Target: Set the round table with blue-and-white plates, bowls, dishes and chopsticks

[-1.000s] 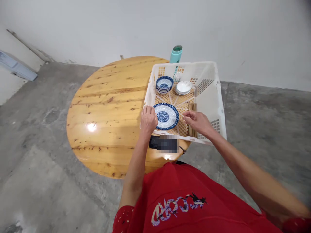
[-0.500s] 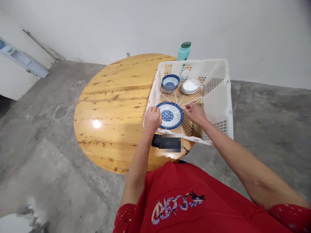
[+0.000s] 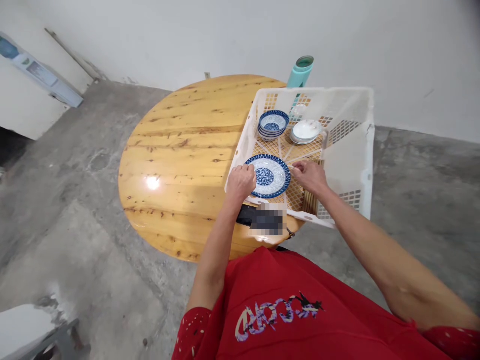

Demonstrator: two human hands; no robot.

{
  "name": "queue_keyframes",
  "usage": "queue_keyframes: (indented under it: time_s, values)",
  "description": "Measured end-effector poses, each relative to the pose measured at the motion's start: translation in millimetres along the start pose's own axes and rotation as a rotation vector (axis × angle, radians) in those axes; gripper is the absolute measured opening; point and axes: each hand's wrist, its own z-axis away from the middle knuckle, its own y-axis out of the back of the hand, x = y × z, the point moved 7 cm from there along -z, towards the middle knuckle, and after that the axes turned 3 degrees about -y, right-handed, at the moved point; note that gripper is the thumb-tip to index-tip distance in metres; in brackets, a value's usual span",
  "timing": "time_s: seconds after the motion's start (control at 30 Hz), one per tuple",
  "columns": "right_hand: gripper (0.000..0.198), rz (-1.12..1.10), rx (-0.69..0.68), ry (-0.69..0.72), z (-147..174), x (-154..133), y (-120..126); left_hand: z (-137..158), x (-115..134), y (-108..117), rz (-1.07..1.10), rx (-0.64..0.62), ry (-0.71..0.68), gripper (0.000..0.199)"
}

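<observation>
- Within crate point(image 3: 315, 90), set over right side of table point(image 3: 180, 160) and past its near-right edge: crockery grouped by kind.
- In order already, judging by present lie: blue-and-white bowls point(image 3: 273, 125), nested upright near far-left corner of crate, about 4 by visible rims; white dishes point(image 3: 306, 131), stacked just right of bowls, near far edge; wooden sticks point(image 3: 310, 202), laid side by side right of plate, running toward near edge.
- Not finished, by judgement: handling around blue-and-white plate point(image 3: 266, 176), with 2 hands close at opposite sides of rim.
- Plate: face up, near left edge and near-left corner of crate, apart from bowls. Full rest on crate floor or slight lift: cannot tell.
- Left hand point(image 3: 242, 182): knuckles up, fingers curled, over crate's left edge, at left rim of plate. Fingertips hidden; firm grip or mere contact: cannot tell.
- Right hand point(image 3: 310, 175): thumb and forefinger drawn nearly together beside right rim of plate, palm over far ends of sticks. Something thin in pinch, or none: too small to tell.
- Outside crate: dark phone point(image 3: 247, 216), partly blurred, by near edge; teal bottle point(image 3: 301, 73) behind far edge.
</observation>
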Motion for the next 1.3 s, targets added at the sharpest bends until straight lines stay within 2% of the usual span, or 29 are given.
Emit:
queue_keyframes:
  time_s: [0.13, 0.37, 0.57, 0.73, 1.03, 1.3]
  values:
    - [0.036, 0.007, -0.014, -0.016, -1, 2, -1, 2, -1, -1, 0.042, -0.057, 0.057, 0.031]
    - [0.04, 0.018, -0.017, 0.016, -2, 3, -3, 6, 2, 3, 0.053, -0.065, 0.09, 0.031]
    - [0.041, 0.113, 0.106, 0.065, 3, 2, 8, 7, 2, 2, 0.077, -0.037, 0.094, 0.028]
    - [0.046, 0.205, 0.076, 0.061, 7, -1, 9, 7, 4, 0, 0.086, -0.007, 0.074, 0.029]
    - [0.046, 0.234, 0.092, 0.105, 9, -2, 8, 9, 9, 2, 0.083, 0.045, 0.018, 0.027]
    - [0.052, 0.313, 0.22, 0.326, 25, -36, 27, 13, 14, 11, 0.057, 0.14, -0.066, 0.022]
